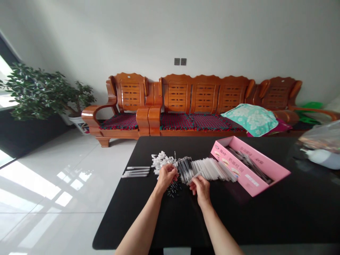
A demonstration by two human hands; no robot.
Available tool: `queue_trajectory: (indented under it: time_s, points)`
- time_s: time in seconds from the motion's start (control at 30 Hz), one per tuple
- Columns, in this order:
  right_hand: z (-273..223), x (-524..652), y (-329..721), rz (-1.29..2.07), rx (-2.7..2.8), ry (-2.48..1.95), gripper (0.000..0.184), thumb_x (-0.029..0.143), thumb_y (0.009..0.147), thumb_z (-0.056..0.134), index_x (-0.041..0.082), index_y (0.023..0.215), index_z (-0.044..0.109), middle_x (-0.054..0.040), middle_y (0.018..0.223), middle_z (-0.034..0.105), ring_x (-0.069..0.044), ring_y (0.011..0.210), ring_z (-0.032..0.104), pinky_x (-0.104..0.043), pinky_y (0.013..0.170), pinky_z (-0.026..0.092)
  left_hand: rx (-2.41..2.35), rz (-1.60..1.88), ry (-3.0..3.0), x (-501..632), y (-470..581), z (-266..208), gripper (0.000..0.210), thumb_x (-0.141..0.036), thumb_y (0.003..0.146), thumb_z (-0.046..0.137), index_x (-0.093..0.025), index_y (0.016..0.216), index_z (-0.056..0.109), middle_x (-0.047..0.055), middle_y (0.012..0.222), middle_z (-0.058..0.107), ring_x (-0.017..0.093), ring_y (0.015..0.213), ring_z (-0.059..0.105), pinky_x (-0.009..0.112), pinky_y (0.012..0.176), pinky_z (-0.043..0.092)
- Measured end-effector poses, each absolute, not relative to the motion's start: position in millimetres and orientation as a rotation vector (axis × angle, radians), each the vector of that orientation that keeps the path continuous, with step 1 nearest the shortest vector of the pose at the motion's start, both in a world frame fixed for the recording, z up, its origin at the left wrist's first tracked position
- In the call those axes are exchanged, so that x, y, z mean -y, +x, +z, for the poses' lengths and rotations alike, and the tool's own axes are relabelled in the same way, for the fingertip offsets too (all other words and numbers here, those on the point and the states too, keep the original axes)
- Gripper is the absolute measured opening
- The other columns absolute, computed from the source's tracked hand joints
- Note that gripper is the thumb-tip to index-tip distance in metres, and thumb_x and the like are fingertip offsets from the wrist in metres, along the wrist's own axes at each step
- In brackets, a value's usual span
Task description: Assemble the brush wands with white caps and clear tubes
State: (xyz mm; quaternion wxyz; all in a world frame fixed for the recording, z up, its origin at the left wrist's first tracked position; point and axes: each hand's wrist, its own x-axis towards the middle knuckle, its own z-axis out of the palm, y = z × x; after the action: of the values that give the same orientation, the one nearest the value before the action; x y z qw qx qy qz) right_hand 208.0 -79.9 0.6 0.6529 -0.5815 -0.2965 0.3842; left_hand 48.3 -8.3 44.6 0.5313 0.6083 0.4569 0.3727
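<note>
My left hand [167, 175] pinches a thin pen refill [175, 156] that stands nearly upright from its fingertips. A whitish translucent pen barrel [196, 176] is held at a slant between the thumb and fingers of my right hand [201, 188]. Between and beyond the hands lies a row of dark-tipped refills [185, 166]. To their right is a wide row of whitish barrels [211, 168]. White pen caps [160, 158] are heaped behind my left hand, partly hidden by it. Small black plugs [173, 191] are scattered just below that hand.
Several white pens [136, 172] lie side by side at the left of the black table [255, 219]. A pink box [245, 173] with dark sticks inside stands on the right. Farther right are a white bottle-like object [322, 158] and a plastic bag [324, 136]. A wooden sofa [175, 94] stands behind.
</note>
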Motion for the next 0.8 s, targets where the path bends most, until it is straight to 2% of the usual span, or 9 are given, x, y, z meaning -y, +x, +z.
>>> queue_trajectory:
  time_s: [0.07, 0.2, 0.33, 0.8]
  points:
    - [12.1, 77.1, 207.6, 0.885, 0.614, -1.248, 0.021, 0.035, 0.067, 0.068, 0.017, 0.064, 0.059, -0.0011, 0.048, 0.063, -0.014, 0.038, 0.056, -0.018, 0.028, 0.033, -1.013, 0.932, 1.413, 16.7, 37.5, 41.5, 0.02, -0.036, 0.08, 0.057, -0.016, 0.08, 0.056, -0.001, 0.059, 0.06, 0.008, 0.041, 0.049, 0.017, 0.037, 0.03]
    - [43.9, 69.3, 209.2, 0.896, 0.554, -1.089, 0.02, 0.033, 0.064, 0.072, 0.016, 0.067, 0.06, -0.0034, 0.054, 0.068, -0.017, 0.044, 0.062, -0.022, 0.033, 0.046, -0.879, 0.955, 1.39, 31.4, 19.5, 38.5, 0.016, -0.03, 0.077, 0.06, -0.015, 0.08, 0.058, -0.004, 0.057, 0.053, 0.005, 0.042, 0.039, 0.017, 0.04, 0.027]
    - [67.7, 61.9, 214.7, 0.841, 0.545, -1.041, 0.02, 0.031, 0.064, 0.073, 0.015, 0.067, 0.061, -0.0051, 0.055, 0.069, -0.018, 0.046, 0.065, -0.024, 0.037, 0.051, -0.835, 0.903, 1.401, 39.2, 6.7, 40.7, 0.017, -0.03, 0.079, 0.061, -0.013, 0.078, 0.061, -0.004, 0.057, 0.05, 0.005, 0.045, 0.034, 0.018, 0.043, 0.023]
    - [73.6, 60.1, 214.6, 0.837, 0.625, -1.104, 0.021, 0.032, 0.064, 0.073, 0.015, 0.063, 0.061, -0.0049, 0.051, 0.067, -0.017, 0.043, 0.063, -0.023, 0.035, 0.051, -0.832, 0.866, 1.591, 38.0, 7.6, 39.4, 0.014, -0.024, 0.078, 0.058, -0.013, 0.077, 0.066, -0.001, 0.062, 0.055, 0.01, 0.057, 0.043, 0.022, 0.055, 0.03]
